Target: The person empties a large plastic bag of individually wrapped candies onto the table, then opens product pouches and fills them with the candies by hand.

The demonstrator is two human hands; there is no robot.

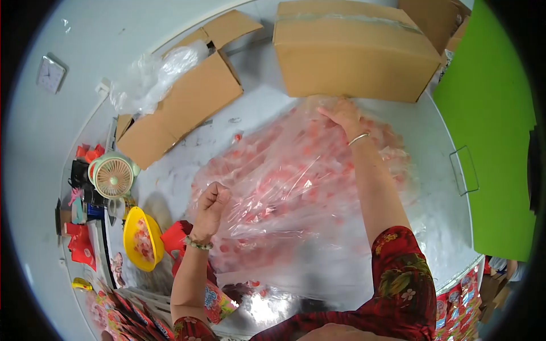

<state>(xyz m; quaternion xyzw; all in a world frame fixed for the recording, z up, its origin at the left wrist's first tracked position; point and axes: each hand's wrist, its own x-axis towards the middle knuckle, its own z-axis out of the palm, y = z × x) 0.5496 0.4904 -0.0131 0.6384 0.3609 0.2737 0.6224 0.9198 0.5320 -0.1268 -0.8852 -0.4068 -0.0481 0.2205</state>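
A large clear plastic sheet [284, 193], possibly a big bag, spreads over the white table with many small red-and-pink pieces showing through it. My left hand [210, 207] is closed at the sheet's left edge, and folds in the plastic run away from it. At the far edge, my right hand [341, 113] lies on the plastic with the thumb stretched out, just in front of a closed cardboard box [352, 57]. Some of its fingertips are hard to make out. One small red piece [237, 137] lies outside the sheet.
An open carton [182, 108] with crumpled clear plastic [162, 74] stands at the back left. Along the left are a small green fan [114, 175], a yellow basket [139, 238] with wrapped pieces and red packets [82, 244]. A green panel [483, 131] borders the right.
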